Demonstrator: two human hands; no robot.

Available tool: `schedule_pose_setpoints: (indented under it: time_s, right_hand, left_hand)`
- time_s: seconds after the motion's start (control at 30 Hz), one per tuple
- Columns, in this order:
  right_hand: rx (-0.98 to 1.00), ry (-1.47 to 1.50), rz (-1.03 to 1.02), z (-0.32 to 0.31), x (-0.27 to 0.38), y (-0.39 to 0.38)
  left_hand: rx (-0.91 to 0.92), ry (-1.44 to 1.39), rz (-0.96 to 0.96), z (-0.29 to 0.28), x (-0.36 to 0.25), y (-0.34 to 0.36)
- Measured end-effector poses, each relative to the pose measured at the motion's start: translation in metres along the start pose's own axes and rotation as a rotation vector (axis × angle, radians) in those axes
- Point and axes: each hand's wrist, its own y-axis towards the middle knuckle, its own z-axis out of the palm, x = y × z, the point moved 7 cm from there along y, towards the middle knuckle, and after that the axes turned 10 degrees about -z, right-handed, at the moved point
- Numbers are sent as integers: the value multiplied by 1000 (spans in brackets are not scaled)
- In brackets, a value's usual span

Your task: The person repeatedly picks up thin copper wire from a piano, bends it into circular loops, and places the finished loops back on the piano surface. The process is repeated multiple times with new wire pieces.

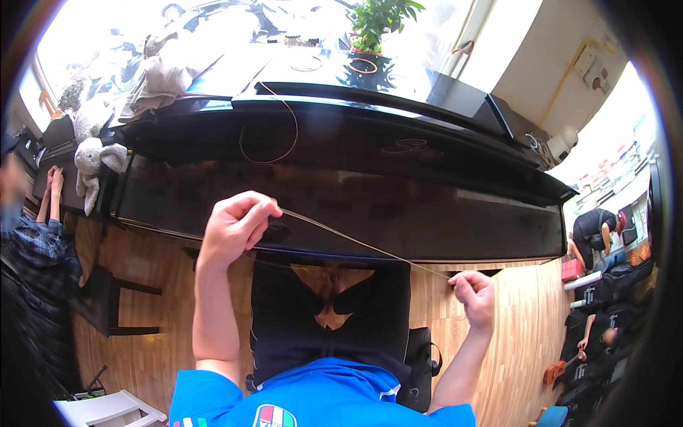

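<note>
A thin, pale string (pixel 363 243) runs taut and slanting in front of a black piano (pixel 427 220). Its upper end is pinched between the thumb and fingers of my left hand (pixel 240 226), which is closed in front of the piano's shut front. Lower and to the right, my right hand (pixel 475 295) is closed on the other end. Whether the string continues inside either fist is hidden. Above my left hand, a loose curl of copper-coloured wire (pixel 297 132) hangs over the piano's upper edge.
Coiled rings of wire (pixel 363 65), a potted plant (pixel 377 28) and crumpled cloth (pixel 165 75) lie or stand on the piano top. A grey plush toy (pixel 91 164) hangs at its left end. Someone in a plaid sleeve (pixel 43 242) sits left; other people (pixel 594 231) are at right.
</note>
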Motion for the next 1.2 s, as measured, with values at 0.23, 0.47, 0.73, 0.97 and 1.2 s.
schedule_pose_setpoints:
  time_s: [0.23, 0.47, 0.73, 0.97, 1.2]
  right_hand:
    - [-214, -359, -154, -37, 49, 37]
    - [-522, -125, -233, -102, 57, 33]
    - [-577, -54, -182, -115, 25, 20]
    - [-819, 259, -285, -156, 8, 34]
    - [-899, 326, -321, -183, -8, 19]
  left_hand:
    - [194, 377, -66, -6, 0, -23]
    - [13, 206, -17, -58, 24, -35]
    - [-161, 104, 112, -47, 25, -12]
    - [-130, 279, 124, -53, 19, -16]
    - [-248, 368, 7, -84, 28, -27]
